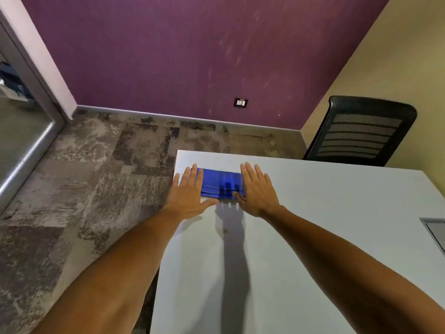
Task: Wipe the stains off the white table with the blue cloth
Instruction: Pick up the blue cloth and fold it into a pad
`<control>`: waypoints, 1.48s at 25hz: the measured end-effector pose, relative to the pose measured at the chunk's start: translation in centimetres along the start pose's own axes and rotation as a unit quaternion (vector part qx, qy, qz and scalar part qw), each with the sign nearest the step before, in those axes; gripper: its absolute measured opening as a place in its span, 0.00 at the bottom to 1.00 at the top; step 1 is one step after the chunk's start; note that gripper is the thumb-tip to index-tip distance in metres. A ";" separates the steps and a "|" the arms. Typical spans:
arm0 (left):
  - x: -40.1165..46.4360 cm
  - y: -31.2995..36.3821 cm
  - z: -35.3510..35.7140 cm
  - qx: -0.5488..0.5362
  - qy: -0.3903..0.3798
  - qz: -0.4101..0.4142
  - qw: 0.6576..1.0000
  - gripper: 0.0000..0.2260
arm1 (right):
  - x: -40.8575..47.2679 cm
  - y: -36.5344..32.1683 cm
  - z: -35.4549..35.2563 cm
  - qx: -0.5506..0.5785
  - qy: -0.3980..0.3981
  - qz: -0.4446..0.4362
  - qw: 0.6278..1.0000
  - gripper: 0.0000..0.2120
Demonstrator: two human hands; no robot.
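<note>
We have the folded blue cloth (220,182) at the white worktop's (313,213) far left corner, long axis left-right, left hand (189,191) and right hand (256,189) flat-fingered, pressing either end.

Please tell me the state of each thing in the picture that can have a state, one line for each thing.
blue cloth: folded, flat on the table near its far left corner.
left hand: open, fingers straight, on the cloth's left end.
right hand: open, fingers straight, on the cloth's right end.
white table: one small dark spot near the cloth.
black chair: unoccupied, behind the table.
</note>
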State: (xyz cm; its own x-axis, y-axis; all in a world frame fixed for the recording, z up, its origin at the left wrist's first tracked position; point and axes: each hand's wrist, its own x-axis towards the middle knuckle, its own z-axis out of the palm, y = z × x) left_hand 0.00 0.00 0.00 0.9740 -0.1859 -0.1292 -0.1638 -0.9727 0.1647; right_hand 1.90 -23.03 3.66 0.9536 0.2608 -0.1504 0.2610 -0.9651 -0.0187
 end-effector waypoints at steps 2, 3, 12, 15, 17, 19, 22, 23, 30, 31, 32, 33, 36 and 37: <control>0.5 0.4 1.5 0.013 -0.019 -0.002 1.000 0.49 | 0.4 0.0 1.7 0.006 -0.028 0.016 0.999 0.43; 0.8 0.5 2.5 0.026 -0.019 -0.005 0.999 0.48 | 0.7 0.3 2.8 0.000 -0.041 0.019 0.999 0.43; 2.8 -0.5 8.6 -0.024 -0.049 0.004 0.998 0.33 | 3.1 0.8 8.3 0.145 -0.162 0.019 0.976 0.40; 2.9 -0.2 9.3 -0.038 -0.038 -0.011 0.998 0.30 | 3.3 0.6 9.3 0.112 -0.154 0.033 0.981 0.36; 3.4 0.0 8.8 -0.059 -0.044 -0.023 0.997 0.28 | 3.7 0.6 9.1 0.108 -0.150 0.039 0.982 0.34; 3.7 0.1 8.0 -0.074 -0.049 -0.028 0.996 0.26 | 4.0 0.9 8.5 0.094 -0.158 0.029 0.983 0.33; 3.4 0.2 6.9 -0.066 -0.032 -0.013 0.997 0.22 | 3.6 0.8 7.4 0.091 -0.162 0.024 0.982 0.32; 3.0 0.3 6.6 -0.060 -0.026 -0.005 0.998 0.20 | 3.1 0.5 7.2 0.096 -0.157 0.022 0.983 0.32; -2.1 1.5 7.0 -0.105 0.009 0.011 0.994 0.17 | -2.6 -0.9 6.7 0.179 -0.092 0.031 0.979 0.17; -3.0 1.7 7.0 -0.106 0.023 0.018 0.994 0.17 | -3.1 -1.1 6.5 0.180 -0.081 0.033 0.980 0.14; -3.9 1.9 6.7 -0.106 0.052 0.030 0.993 0.16 | -3.6 -1.3 6.3 0.177 -0.068 0.037 0.981 0.12; -4.9 2.0 6.4 -0.105 0.090 0.044 0.989 0.16 | -4.3 -1.6 6.0 0.178 -0.051 0.043 0.982 0.12; -7.8 2.5 6.0 -0.102 0.195 0.057 0.974 0.17 | -6.6 -2.9 5.2 0.218 0.017 0.053 0.974 0.13; -8.6 2.6 5.8 -0.111 0.211 0.049 0.970 0.17 | -7.6 -3.3 4.9 0.232 0.035 0.048 0.971 0.14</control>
State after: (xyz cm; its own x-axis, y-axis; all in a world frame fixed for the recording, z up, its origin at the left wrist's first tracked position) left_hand -9.76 -1.74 -4.16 0.9401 -0.1575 0.3024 -0.2677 -0.8901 0.3688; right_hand -6.92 -21.95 0.02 0.9825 0.1539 -0.1053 0.0904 -0.8868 -0.4532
